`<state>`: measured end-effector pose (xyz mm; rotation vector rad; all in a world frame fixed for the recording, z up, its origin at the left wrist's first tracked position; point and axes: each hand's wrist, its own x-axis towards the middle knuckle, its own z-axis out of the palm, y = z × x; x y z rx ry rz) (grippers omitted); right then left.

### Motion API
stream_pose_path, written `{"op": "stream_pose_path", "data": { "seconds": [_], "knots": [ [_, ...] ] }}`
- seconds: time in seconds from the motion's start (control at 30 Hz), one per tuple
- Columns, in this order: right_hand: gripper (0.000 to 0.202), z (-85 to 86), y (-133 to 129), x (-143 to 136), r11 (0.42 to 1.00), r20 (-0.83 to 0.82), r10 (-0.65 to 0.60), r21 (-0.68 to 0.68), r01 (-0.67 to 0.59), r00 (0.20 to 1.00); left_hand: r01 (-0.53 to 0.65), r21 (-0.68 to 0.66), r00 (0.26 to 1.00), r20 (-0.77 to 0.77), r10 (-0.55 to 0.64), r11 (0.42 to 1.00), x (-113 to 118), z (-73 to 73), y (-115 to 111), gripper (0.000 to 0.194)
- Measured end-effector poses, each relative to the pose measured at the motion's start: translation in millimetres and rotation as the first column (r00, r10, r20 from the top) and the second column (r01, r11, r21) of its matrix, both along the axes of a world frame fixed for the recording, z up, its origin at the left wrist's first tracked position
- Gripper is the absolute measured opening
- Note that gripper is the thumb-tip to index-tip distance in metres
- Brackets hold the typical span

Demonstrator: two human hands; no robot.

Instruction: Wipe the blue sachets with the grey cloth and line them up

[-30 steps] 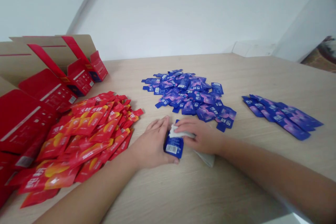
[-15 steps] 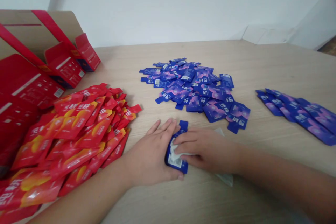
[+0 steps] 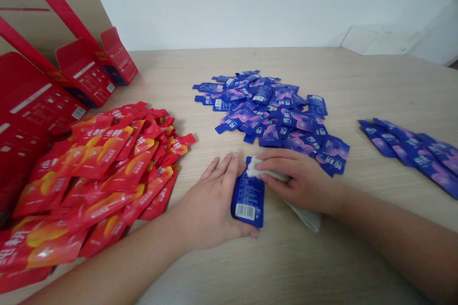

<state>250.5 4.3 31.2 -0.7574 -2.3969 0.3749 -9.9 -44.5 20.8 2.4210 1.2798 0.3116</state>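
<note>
A blue pouch (image 3: 249, 200) lies barcode side up on the wooden table. My left hand (image 3: 211, 202) rests flat with its fingers spread, its thumb and forefinger along the pouch's left and lower edges. In my right hand (image 3: 298, 178) is a white cloth (image 3: 306, 217), bunched under the fingertips and pressed on the pouch's narrow upper end. The cloth's loose end trails on the table below the palm. Just beyond my hands is a heap of blue and purple pouches (image 3: 282, 112). Red and orange pouches (image 3: 110, 171) are piled left of my left hand.
Red cartons (image 3: 84, 74) stand at the left before an open cardboard box (image 3: 82, 9). Several long blue pouches (image 3: 411, 150) lie at the right. A white object (image 3: 379, 40) sits by the wall at the back right of the table (image 3: 161, 71).
My right hand has moved the cloth from the pouch's lower part up to its narrow end, uncovering the printed text and barcode. My left hand stays beside the pouch. The view has shifted slightly.
</note>
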Motion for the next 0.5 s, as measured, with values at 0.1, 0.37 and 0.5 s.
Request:
{"op": "stream_pose_path", "data": {
  "seconds": [0.1,0.37,0.5],
  "knots": [
    [0.018,11.2,-20,-9,0.948,0.031,0.268,-0.186,-0.258,0.963,0.013,0.005,1.0,0.001,-0.013,1.0,0,1.3,0,0.145],
    [0.019,1.1,-17,-11,0.953,0.175,0.238,-0.234,-0.195,0.955,-0.005,-0.03,0.998,-0.063,0.003,1.0,3,8.7,-2,0.136],
    [0.021,-7.6,2,-5,0.997,0.231,0.047,-0.067,-0.032,0.972,-0.013,-0.035,0.998,-0.06,0.011,0.999,3,10.1,-2,0.13]
  ]
}}
